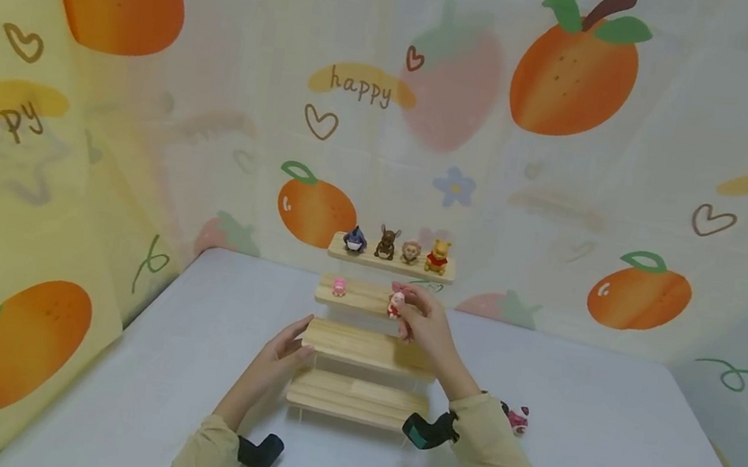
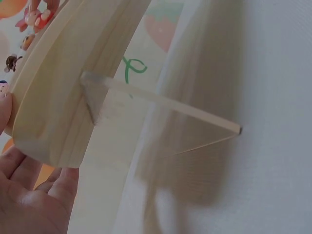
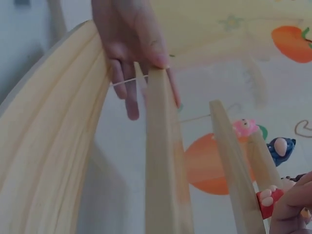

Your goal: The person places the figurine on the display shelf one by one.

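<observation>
A stepped wooden display rack stands on the table, its boards on clear supports. My left hand grips the left end of one middle board; in the left wrist view the thumb is on one face and the fingers behind. My right hand pinches a small pink-and-red piglet figurine at the right part of the board above. That figurine's red body shows beside my fingertips in the right wrist view. Whether its base touches the board I cannot tell. A pink figurine stands at that board's left end.
Along the top board stand a blue donkey, a brown kangaroo, a light-brown figurine and a yellow bear in red. Another pink-and-dark figurine is on the table by my right sleeve. The lowest board is nearest me.
</observation>
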Tool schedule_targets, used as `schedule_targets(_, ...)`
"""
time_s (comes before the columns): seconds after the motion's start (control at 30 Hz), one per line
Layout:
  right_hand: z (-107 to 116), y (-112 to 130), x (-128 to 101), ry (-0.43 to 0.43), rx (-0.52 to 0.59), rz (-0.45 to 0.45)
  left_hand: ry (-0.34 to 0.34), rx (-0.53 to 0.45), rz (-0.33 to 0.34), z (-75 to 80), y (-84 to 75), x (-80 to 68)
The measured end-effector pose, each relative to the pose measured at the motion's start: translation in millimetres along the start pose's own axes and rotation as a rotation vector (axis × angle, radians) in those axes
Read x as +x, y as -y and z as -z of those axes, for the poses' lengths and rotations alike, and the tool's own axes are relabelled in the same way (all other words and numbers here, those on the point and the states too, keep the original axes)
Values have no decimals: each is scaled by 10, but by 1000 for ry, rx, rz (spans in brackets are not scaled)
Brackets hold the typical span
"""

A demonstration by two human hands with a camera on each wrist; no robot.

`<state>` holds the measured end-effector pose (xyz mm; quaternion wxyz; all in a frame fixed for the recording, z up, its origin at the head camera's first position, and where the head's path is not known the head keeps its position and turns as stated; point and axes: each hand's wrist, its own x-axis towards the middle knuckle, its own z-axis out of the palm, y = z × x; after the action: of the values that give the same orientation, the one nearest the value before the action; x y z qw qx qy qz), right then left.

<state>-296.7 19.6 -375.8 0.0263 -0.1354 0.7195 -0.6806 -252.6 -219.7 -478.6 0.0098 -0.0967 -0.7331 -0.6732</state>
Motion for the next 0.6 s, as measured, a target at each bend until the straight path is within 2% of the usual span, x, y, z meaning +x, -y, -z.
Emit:
schedule_targets(0.13,-23,6,41,6,23,-22,16,14,7,-30,-157,-41)
schedule_targets(0.2,-44,5,69,10,40,-29,20,6,12,-29,-167,-36)
schedule_targets(0.37,-136,-5,128,2,62,-28,3,-5,1,12,-30,18)
schedule_targets(0.5,-215,-24,141,-6,65,-23,-3,-9,7,19,-10,17)
schedule_targets(0.6,-269,-45,141,-23,79,-27,8,-23,9,5,-52,-3)
